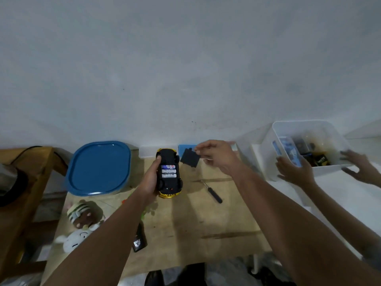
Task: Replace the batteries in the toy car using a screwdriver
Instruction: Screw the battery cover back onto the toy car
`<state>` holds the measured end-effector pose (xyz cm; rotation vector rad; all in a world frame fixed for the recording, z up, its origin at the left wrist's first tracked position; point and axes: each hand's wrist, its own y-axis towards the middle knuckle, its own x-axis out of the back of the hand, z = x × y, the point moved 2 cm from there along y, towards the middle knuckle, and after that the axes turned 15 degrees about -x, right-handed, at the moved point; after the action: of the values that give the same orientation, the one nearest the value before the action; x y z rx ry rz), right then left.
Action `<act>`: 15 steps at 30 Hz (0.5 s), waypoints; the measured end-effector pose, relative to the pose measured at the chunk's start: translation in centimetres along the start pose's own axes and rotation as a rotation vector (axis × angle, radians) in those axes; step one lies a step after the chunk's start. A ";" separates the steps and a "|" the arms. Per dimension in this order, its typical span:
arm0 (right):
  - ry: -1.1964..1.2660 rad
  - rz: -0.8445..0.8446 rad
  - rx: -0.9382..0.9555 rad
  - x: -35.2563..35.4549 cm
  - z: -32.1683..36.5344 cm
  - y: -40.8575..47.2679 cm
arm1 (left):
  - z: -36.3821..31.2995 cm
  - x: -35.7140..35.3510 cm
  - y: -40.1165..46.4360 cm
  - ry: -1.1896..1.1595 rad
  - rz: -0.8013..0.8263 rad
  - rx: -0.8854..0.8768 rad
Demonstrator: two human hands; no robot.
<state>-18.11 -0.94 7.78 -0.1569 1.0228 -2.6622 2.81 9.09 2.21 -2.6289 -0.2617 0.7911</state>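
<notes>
- The car is gripped underside-up by the left hand, whose fingers are curled round its left side, thumb near the front end.
- Three batteries are seen side by side in the open bay, just right of that hand.
- The black cover is pinched at its upper corner by the right hand, beside the car and above the table.
- The screwdriver is left lying on the table, below the cover, untouched.
- A clear bin is held at the right by another person's hands.
</notes>
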 end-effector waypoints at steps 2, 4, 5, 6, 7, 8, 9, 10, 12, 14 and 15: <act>-0.060 0.045 0.046 -1.9 1.2 -1.0 | -0.3 -0.6 -0.1 0.051 0.018 -0.011; -0.149 0.074 0.076 -3.5 1.8 -1.6 | -0.5 -1.1 -0.3 0.081 0.055 -0.028; -0.193 0.079 0.083 -4.1 1.9 -1.8 | -0.6 -1.4 -0.4 0.089 0.071 -0.040; -0.229 0.076 0.089 -4.6 1.8 -1.9 | -0.8 -1.6 -0.5 0.093 0.085 -0.052; -0.255 0.070 0.094 -5.0 1.7 -2.0 | -0.8 -1.7 -0.5 0.099 0.094 -0.065; -0.267 0.060 0.094 -5.3 1.6 -2.2 | -0.9 -1.8 -0.6 0.102 0.099 -0.074; -0.278 0.049 0.095 -5.5 1.5 -2.2 | -1.0 -1.8 -0.7 0.103 0.098 -0.080; -0.286 0.038 0.094 -5.7 1.4 -2.3 | -1.0 -1.8 -0.7 0.102 0.095 -0.079; -0.297 0.024 0.097 -5.7 1.2 -2.4 | -1.0 -1.7 -0.9 0.101 0.087 -0.065; -0.306 0.020 0.098 -5.7 1.2 -2.6 | -1.1 -1.6 -1.0 0.100 0.084 -0.060; -0.306 0.022 0.095 -5.6 1.3 -2.7 | -1.1 -1.6 -1.0 0.097 0.088 -0.061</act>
<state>-13.09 1.84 10.56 -0.5118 0.7936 -2.5554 2.07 9.19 4.20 -2.7434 -0.1474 0.6914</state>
